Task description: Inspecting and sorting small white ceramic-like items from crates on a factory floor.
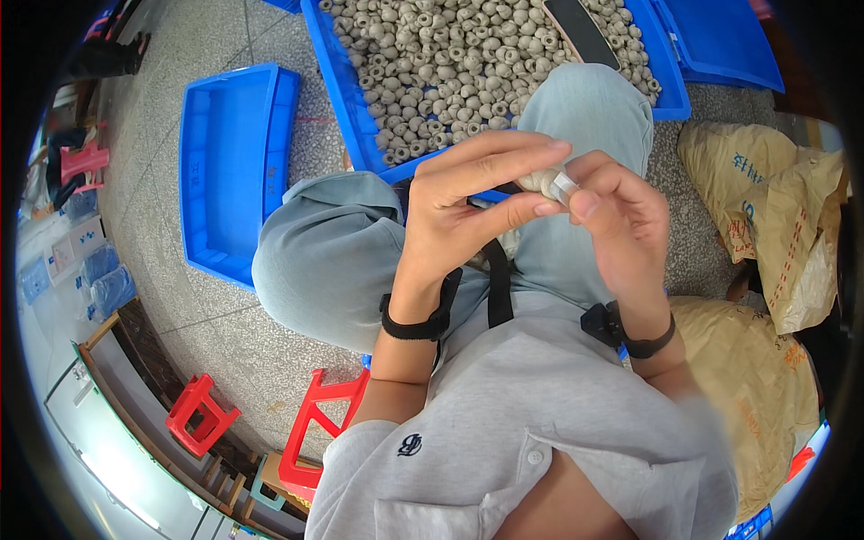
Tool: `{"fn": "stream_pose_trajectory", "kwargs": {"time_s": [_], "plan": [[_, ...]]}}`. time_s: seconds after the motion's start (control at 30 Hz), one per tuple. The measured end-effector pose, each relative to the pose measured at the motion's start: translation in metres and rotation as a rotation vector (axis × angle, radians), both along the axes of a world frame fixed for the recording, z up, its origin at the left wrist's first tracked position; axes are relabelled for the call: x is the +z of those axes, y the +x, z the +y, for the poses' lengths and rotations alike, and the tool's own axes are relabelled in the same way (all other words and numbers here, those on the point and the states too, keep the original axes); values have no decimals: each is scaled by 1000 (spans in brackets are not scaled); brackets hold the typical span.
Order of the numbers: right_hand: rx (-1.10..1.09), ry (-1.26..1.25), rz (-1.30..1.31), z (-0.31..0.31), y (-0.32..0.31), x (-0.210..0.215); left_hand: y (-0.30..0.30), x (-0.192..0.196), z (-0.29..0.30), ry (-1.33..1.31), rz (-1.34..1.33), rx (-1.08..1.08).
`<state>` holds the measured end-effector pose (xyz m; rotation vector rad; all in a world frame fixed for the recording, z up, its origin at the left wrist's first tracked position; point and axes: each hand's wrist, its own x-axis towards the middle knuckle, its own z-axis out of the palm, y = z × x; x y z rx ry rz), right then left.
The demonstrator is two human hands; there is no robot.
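My left hand (463,184) grips a small round beige-grey piece (537,183) between thumb and fingers, above my lap. It resembles the many hollow round pieces (441,67) heaped in the large blue crate (346,99) in front of my knees. My right hand (625,211) is closed, thumb and fingers pinching a small flat whitish strip (563,187) against the right end of that round piece. The strip's exact kind cannot be made out. Both hands meet here, their fingertips close together.
A dark phone (582,34) rests on the heap. An empty blue tray (229,171) lies on the speckled floor at left, with a red stool (202,414) farther back. Brown paper sacks (765,216) stand at my right. Another blue container (724,45) sits far right.
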<state>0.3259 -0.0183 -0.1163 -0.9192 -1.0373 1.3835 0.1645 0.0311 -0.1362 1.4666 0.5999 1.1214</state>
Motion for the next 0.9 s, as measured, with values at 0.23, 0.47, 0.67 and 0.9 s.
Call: {"fn": "stream_pose_trajectory", "kwargs": {"time_s": [0.23, 0.47, 0.67, 0.9], "plan": [[4, 3, 6, 0, 0, 3, 4, 0, -1, -1, -34, 45], [-14, 9, -46, 0, -3, 3, 1, -1, 1, 57, 19, 56], [-18, -124, 220, 3, -1, 1, 4, 5, 0, -145, -42, 22], [-177, -100, 152, 7, 17, -10, -1, 0, -2, -179, -55, 4]]}}
